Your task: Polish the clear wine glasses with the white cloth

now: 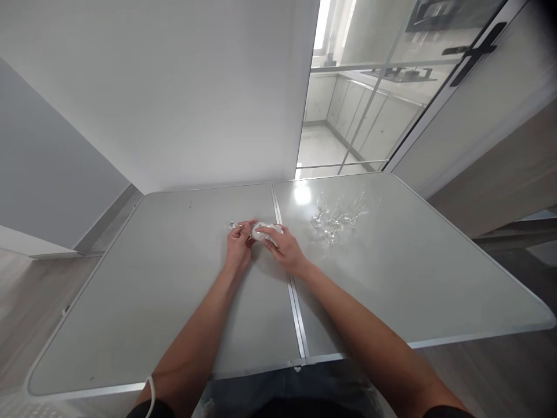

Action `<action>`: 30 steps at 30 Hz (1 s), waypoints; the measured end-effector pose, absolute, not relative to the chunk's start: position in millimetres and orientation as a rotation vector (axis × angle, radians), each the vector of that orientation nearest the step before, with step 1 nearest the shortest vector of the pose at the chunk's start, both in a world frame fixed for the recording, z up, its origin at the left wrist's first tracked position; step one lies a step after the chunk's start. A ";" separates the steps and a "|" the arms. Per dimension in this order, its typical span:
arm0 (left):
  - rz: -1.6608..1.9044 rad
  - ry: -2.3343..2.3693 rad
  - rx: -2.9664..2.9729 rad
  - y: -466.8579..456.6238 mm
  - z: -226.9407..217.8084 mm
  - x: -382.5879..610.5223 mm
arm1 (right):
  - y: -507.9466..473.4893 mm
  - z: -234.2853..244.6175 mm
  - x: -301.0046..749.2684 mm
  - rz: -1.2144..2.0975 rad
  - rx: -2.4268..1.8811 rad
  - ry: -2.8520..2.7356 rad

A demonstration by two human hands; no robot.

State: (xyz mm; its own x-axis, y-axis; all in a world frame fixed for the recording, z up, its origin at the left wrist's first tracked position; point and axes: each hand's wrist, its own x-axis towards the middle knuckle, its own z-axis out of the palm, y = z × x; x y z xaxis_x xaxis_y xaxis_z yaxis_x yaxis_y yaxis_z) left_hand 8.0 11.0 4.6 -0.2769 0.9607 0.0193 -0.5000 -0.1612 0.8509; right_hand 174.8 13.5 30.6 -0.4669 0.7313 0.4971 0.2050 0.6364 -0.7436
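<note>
My left hand point(238, 245) is closed on the stem of a small clear stemmed glass point(237, 226) lying sideways, its foot pointing left. My right hand point(285, 247) is closed on a white cloth point(262, 231) wrapped round the glass's bowl. Both hands are above the middle of a grey folding table point(174, 302), close to its centre seam. To the right of my hands, three more clear stemmed glasses point(336, 217) stand upright in a tight group on the table.
A white wall panel stands behind the table's far edge. A glass sliding door point(369, 104) at the back right shows a kitchen beyond it. The table's rounded aluminium rim point(478, 334) runs along the near and right sides.
</note>
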 end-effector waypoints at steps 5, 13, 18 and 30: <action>1.639 0.749 0.887 5.8 10.2 12.5 | 14.8 38.9 173.9 1.537 -0.819 -1.159; 1.658 0.799 0.723 8.7 2.5 11.9 | 15.8 42.9 186.8 0.968 -0.745 -1.837; 1.535 0.897 0.603 13.1 -2.0 11.0 | 20.0 32.2 187.4 0.349 -0.609 -2.357; 1.724 1.684 1.409 -12.5 12.9 25.0 | 26.2 31.0 194.7 0.563 -1.105 -1.579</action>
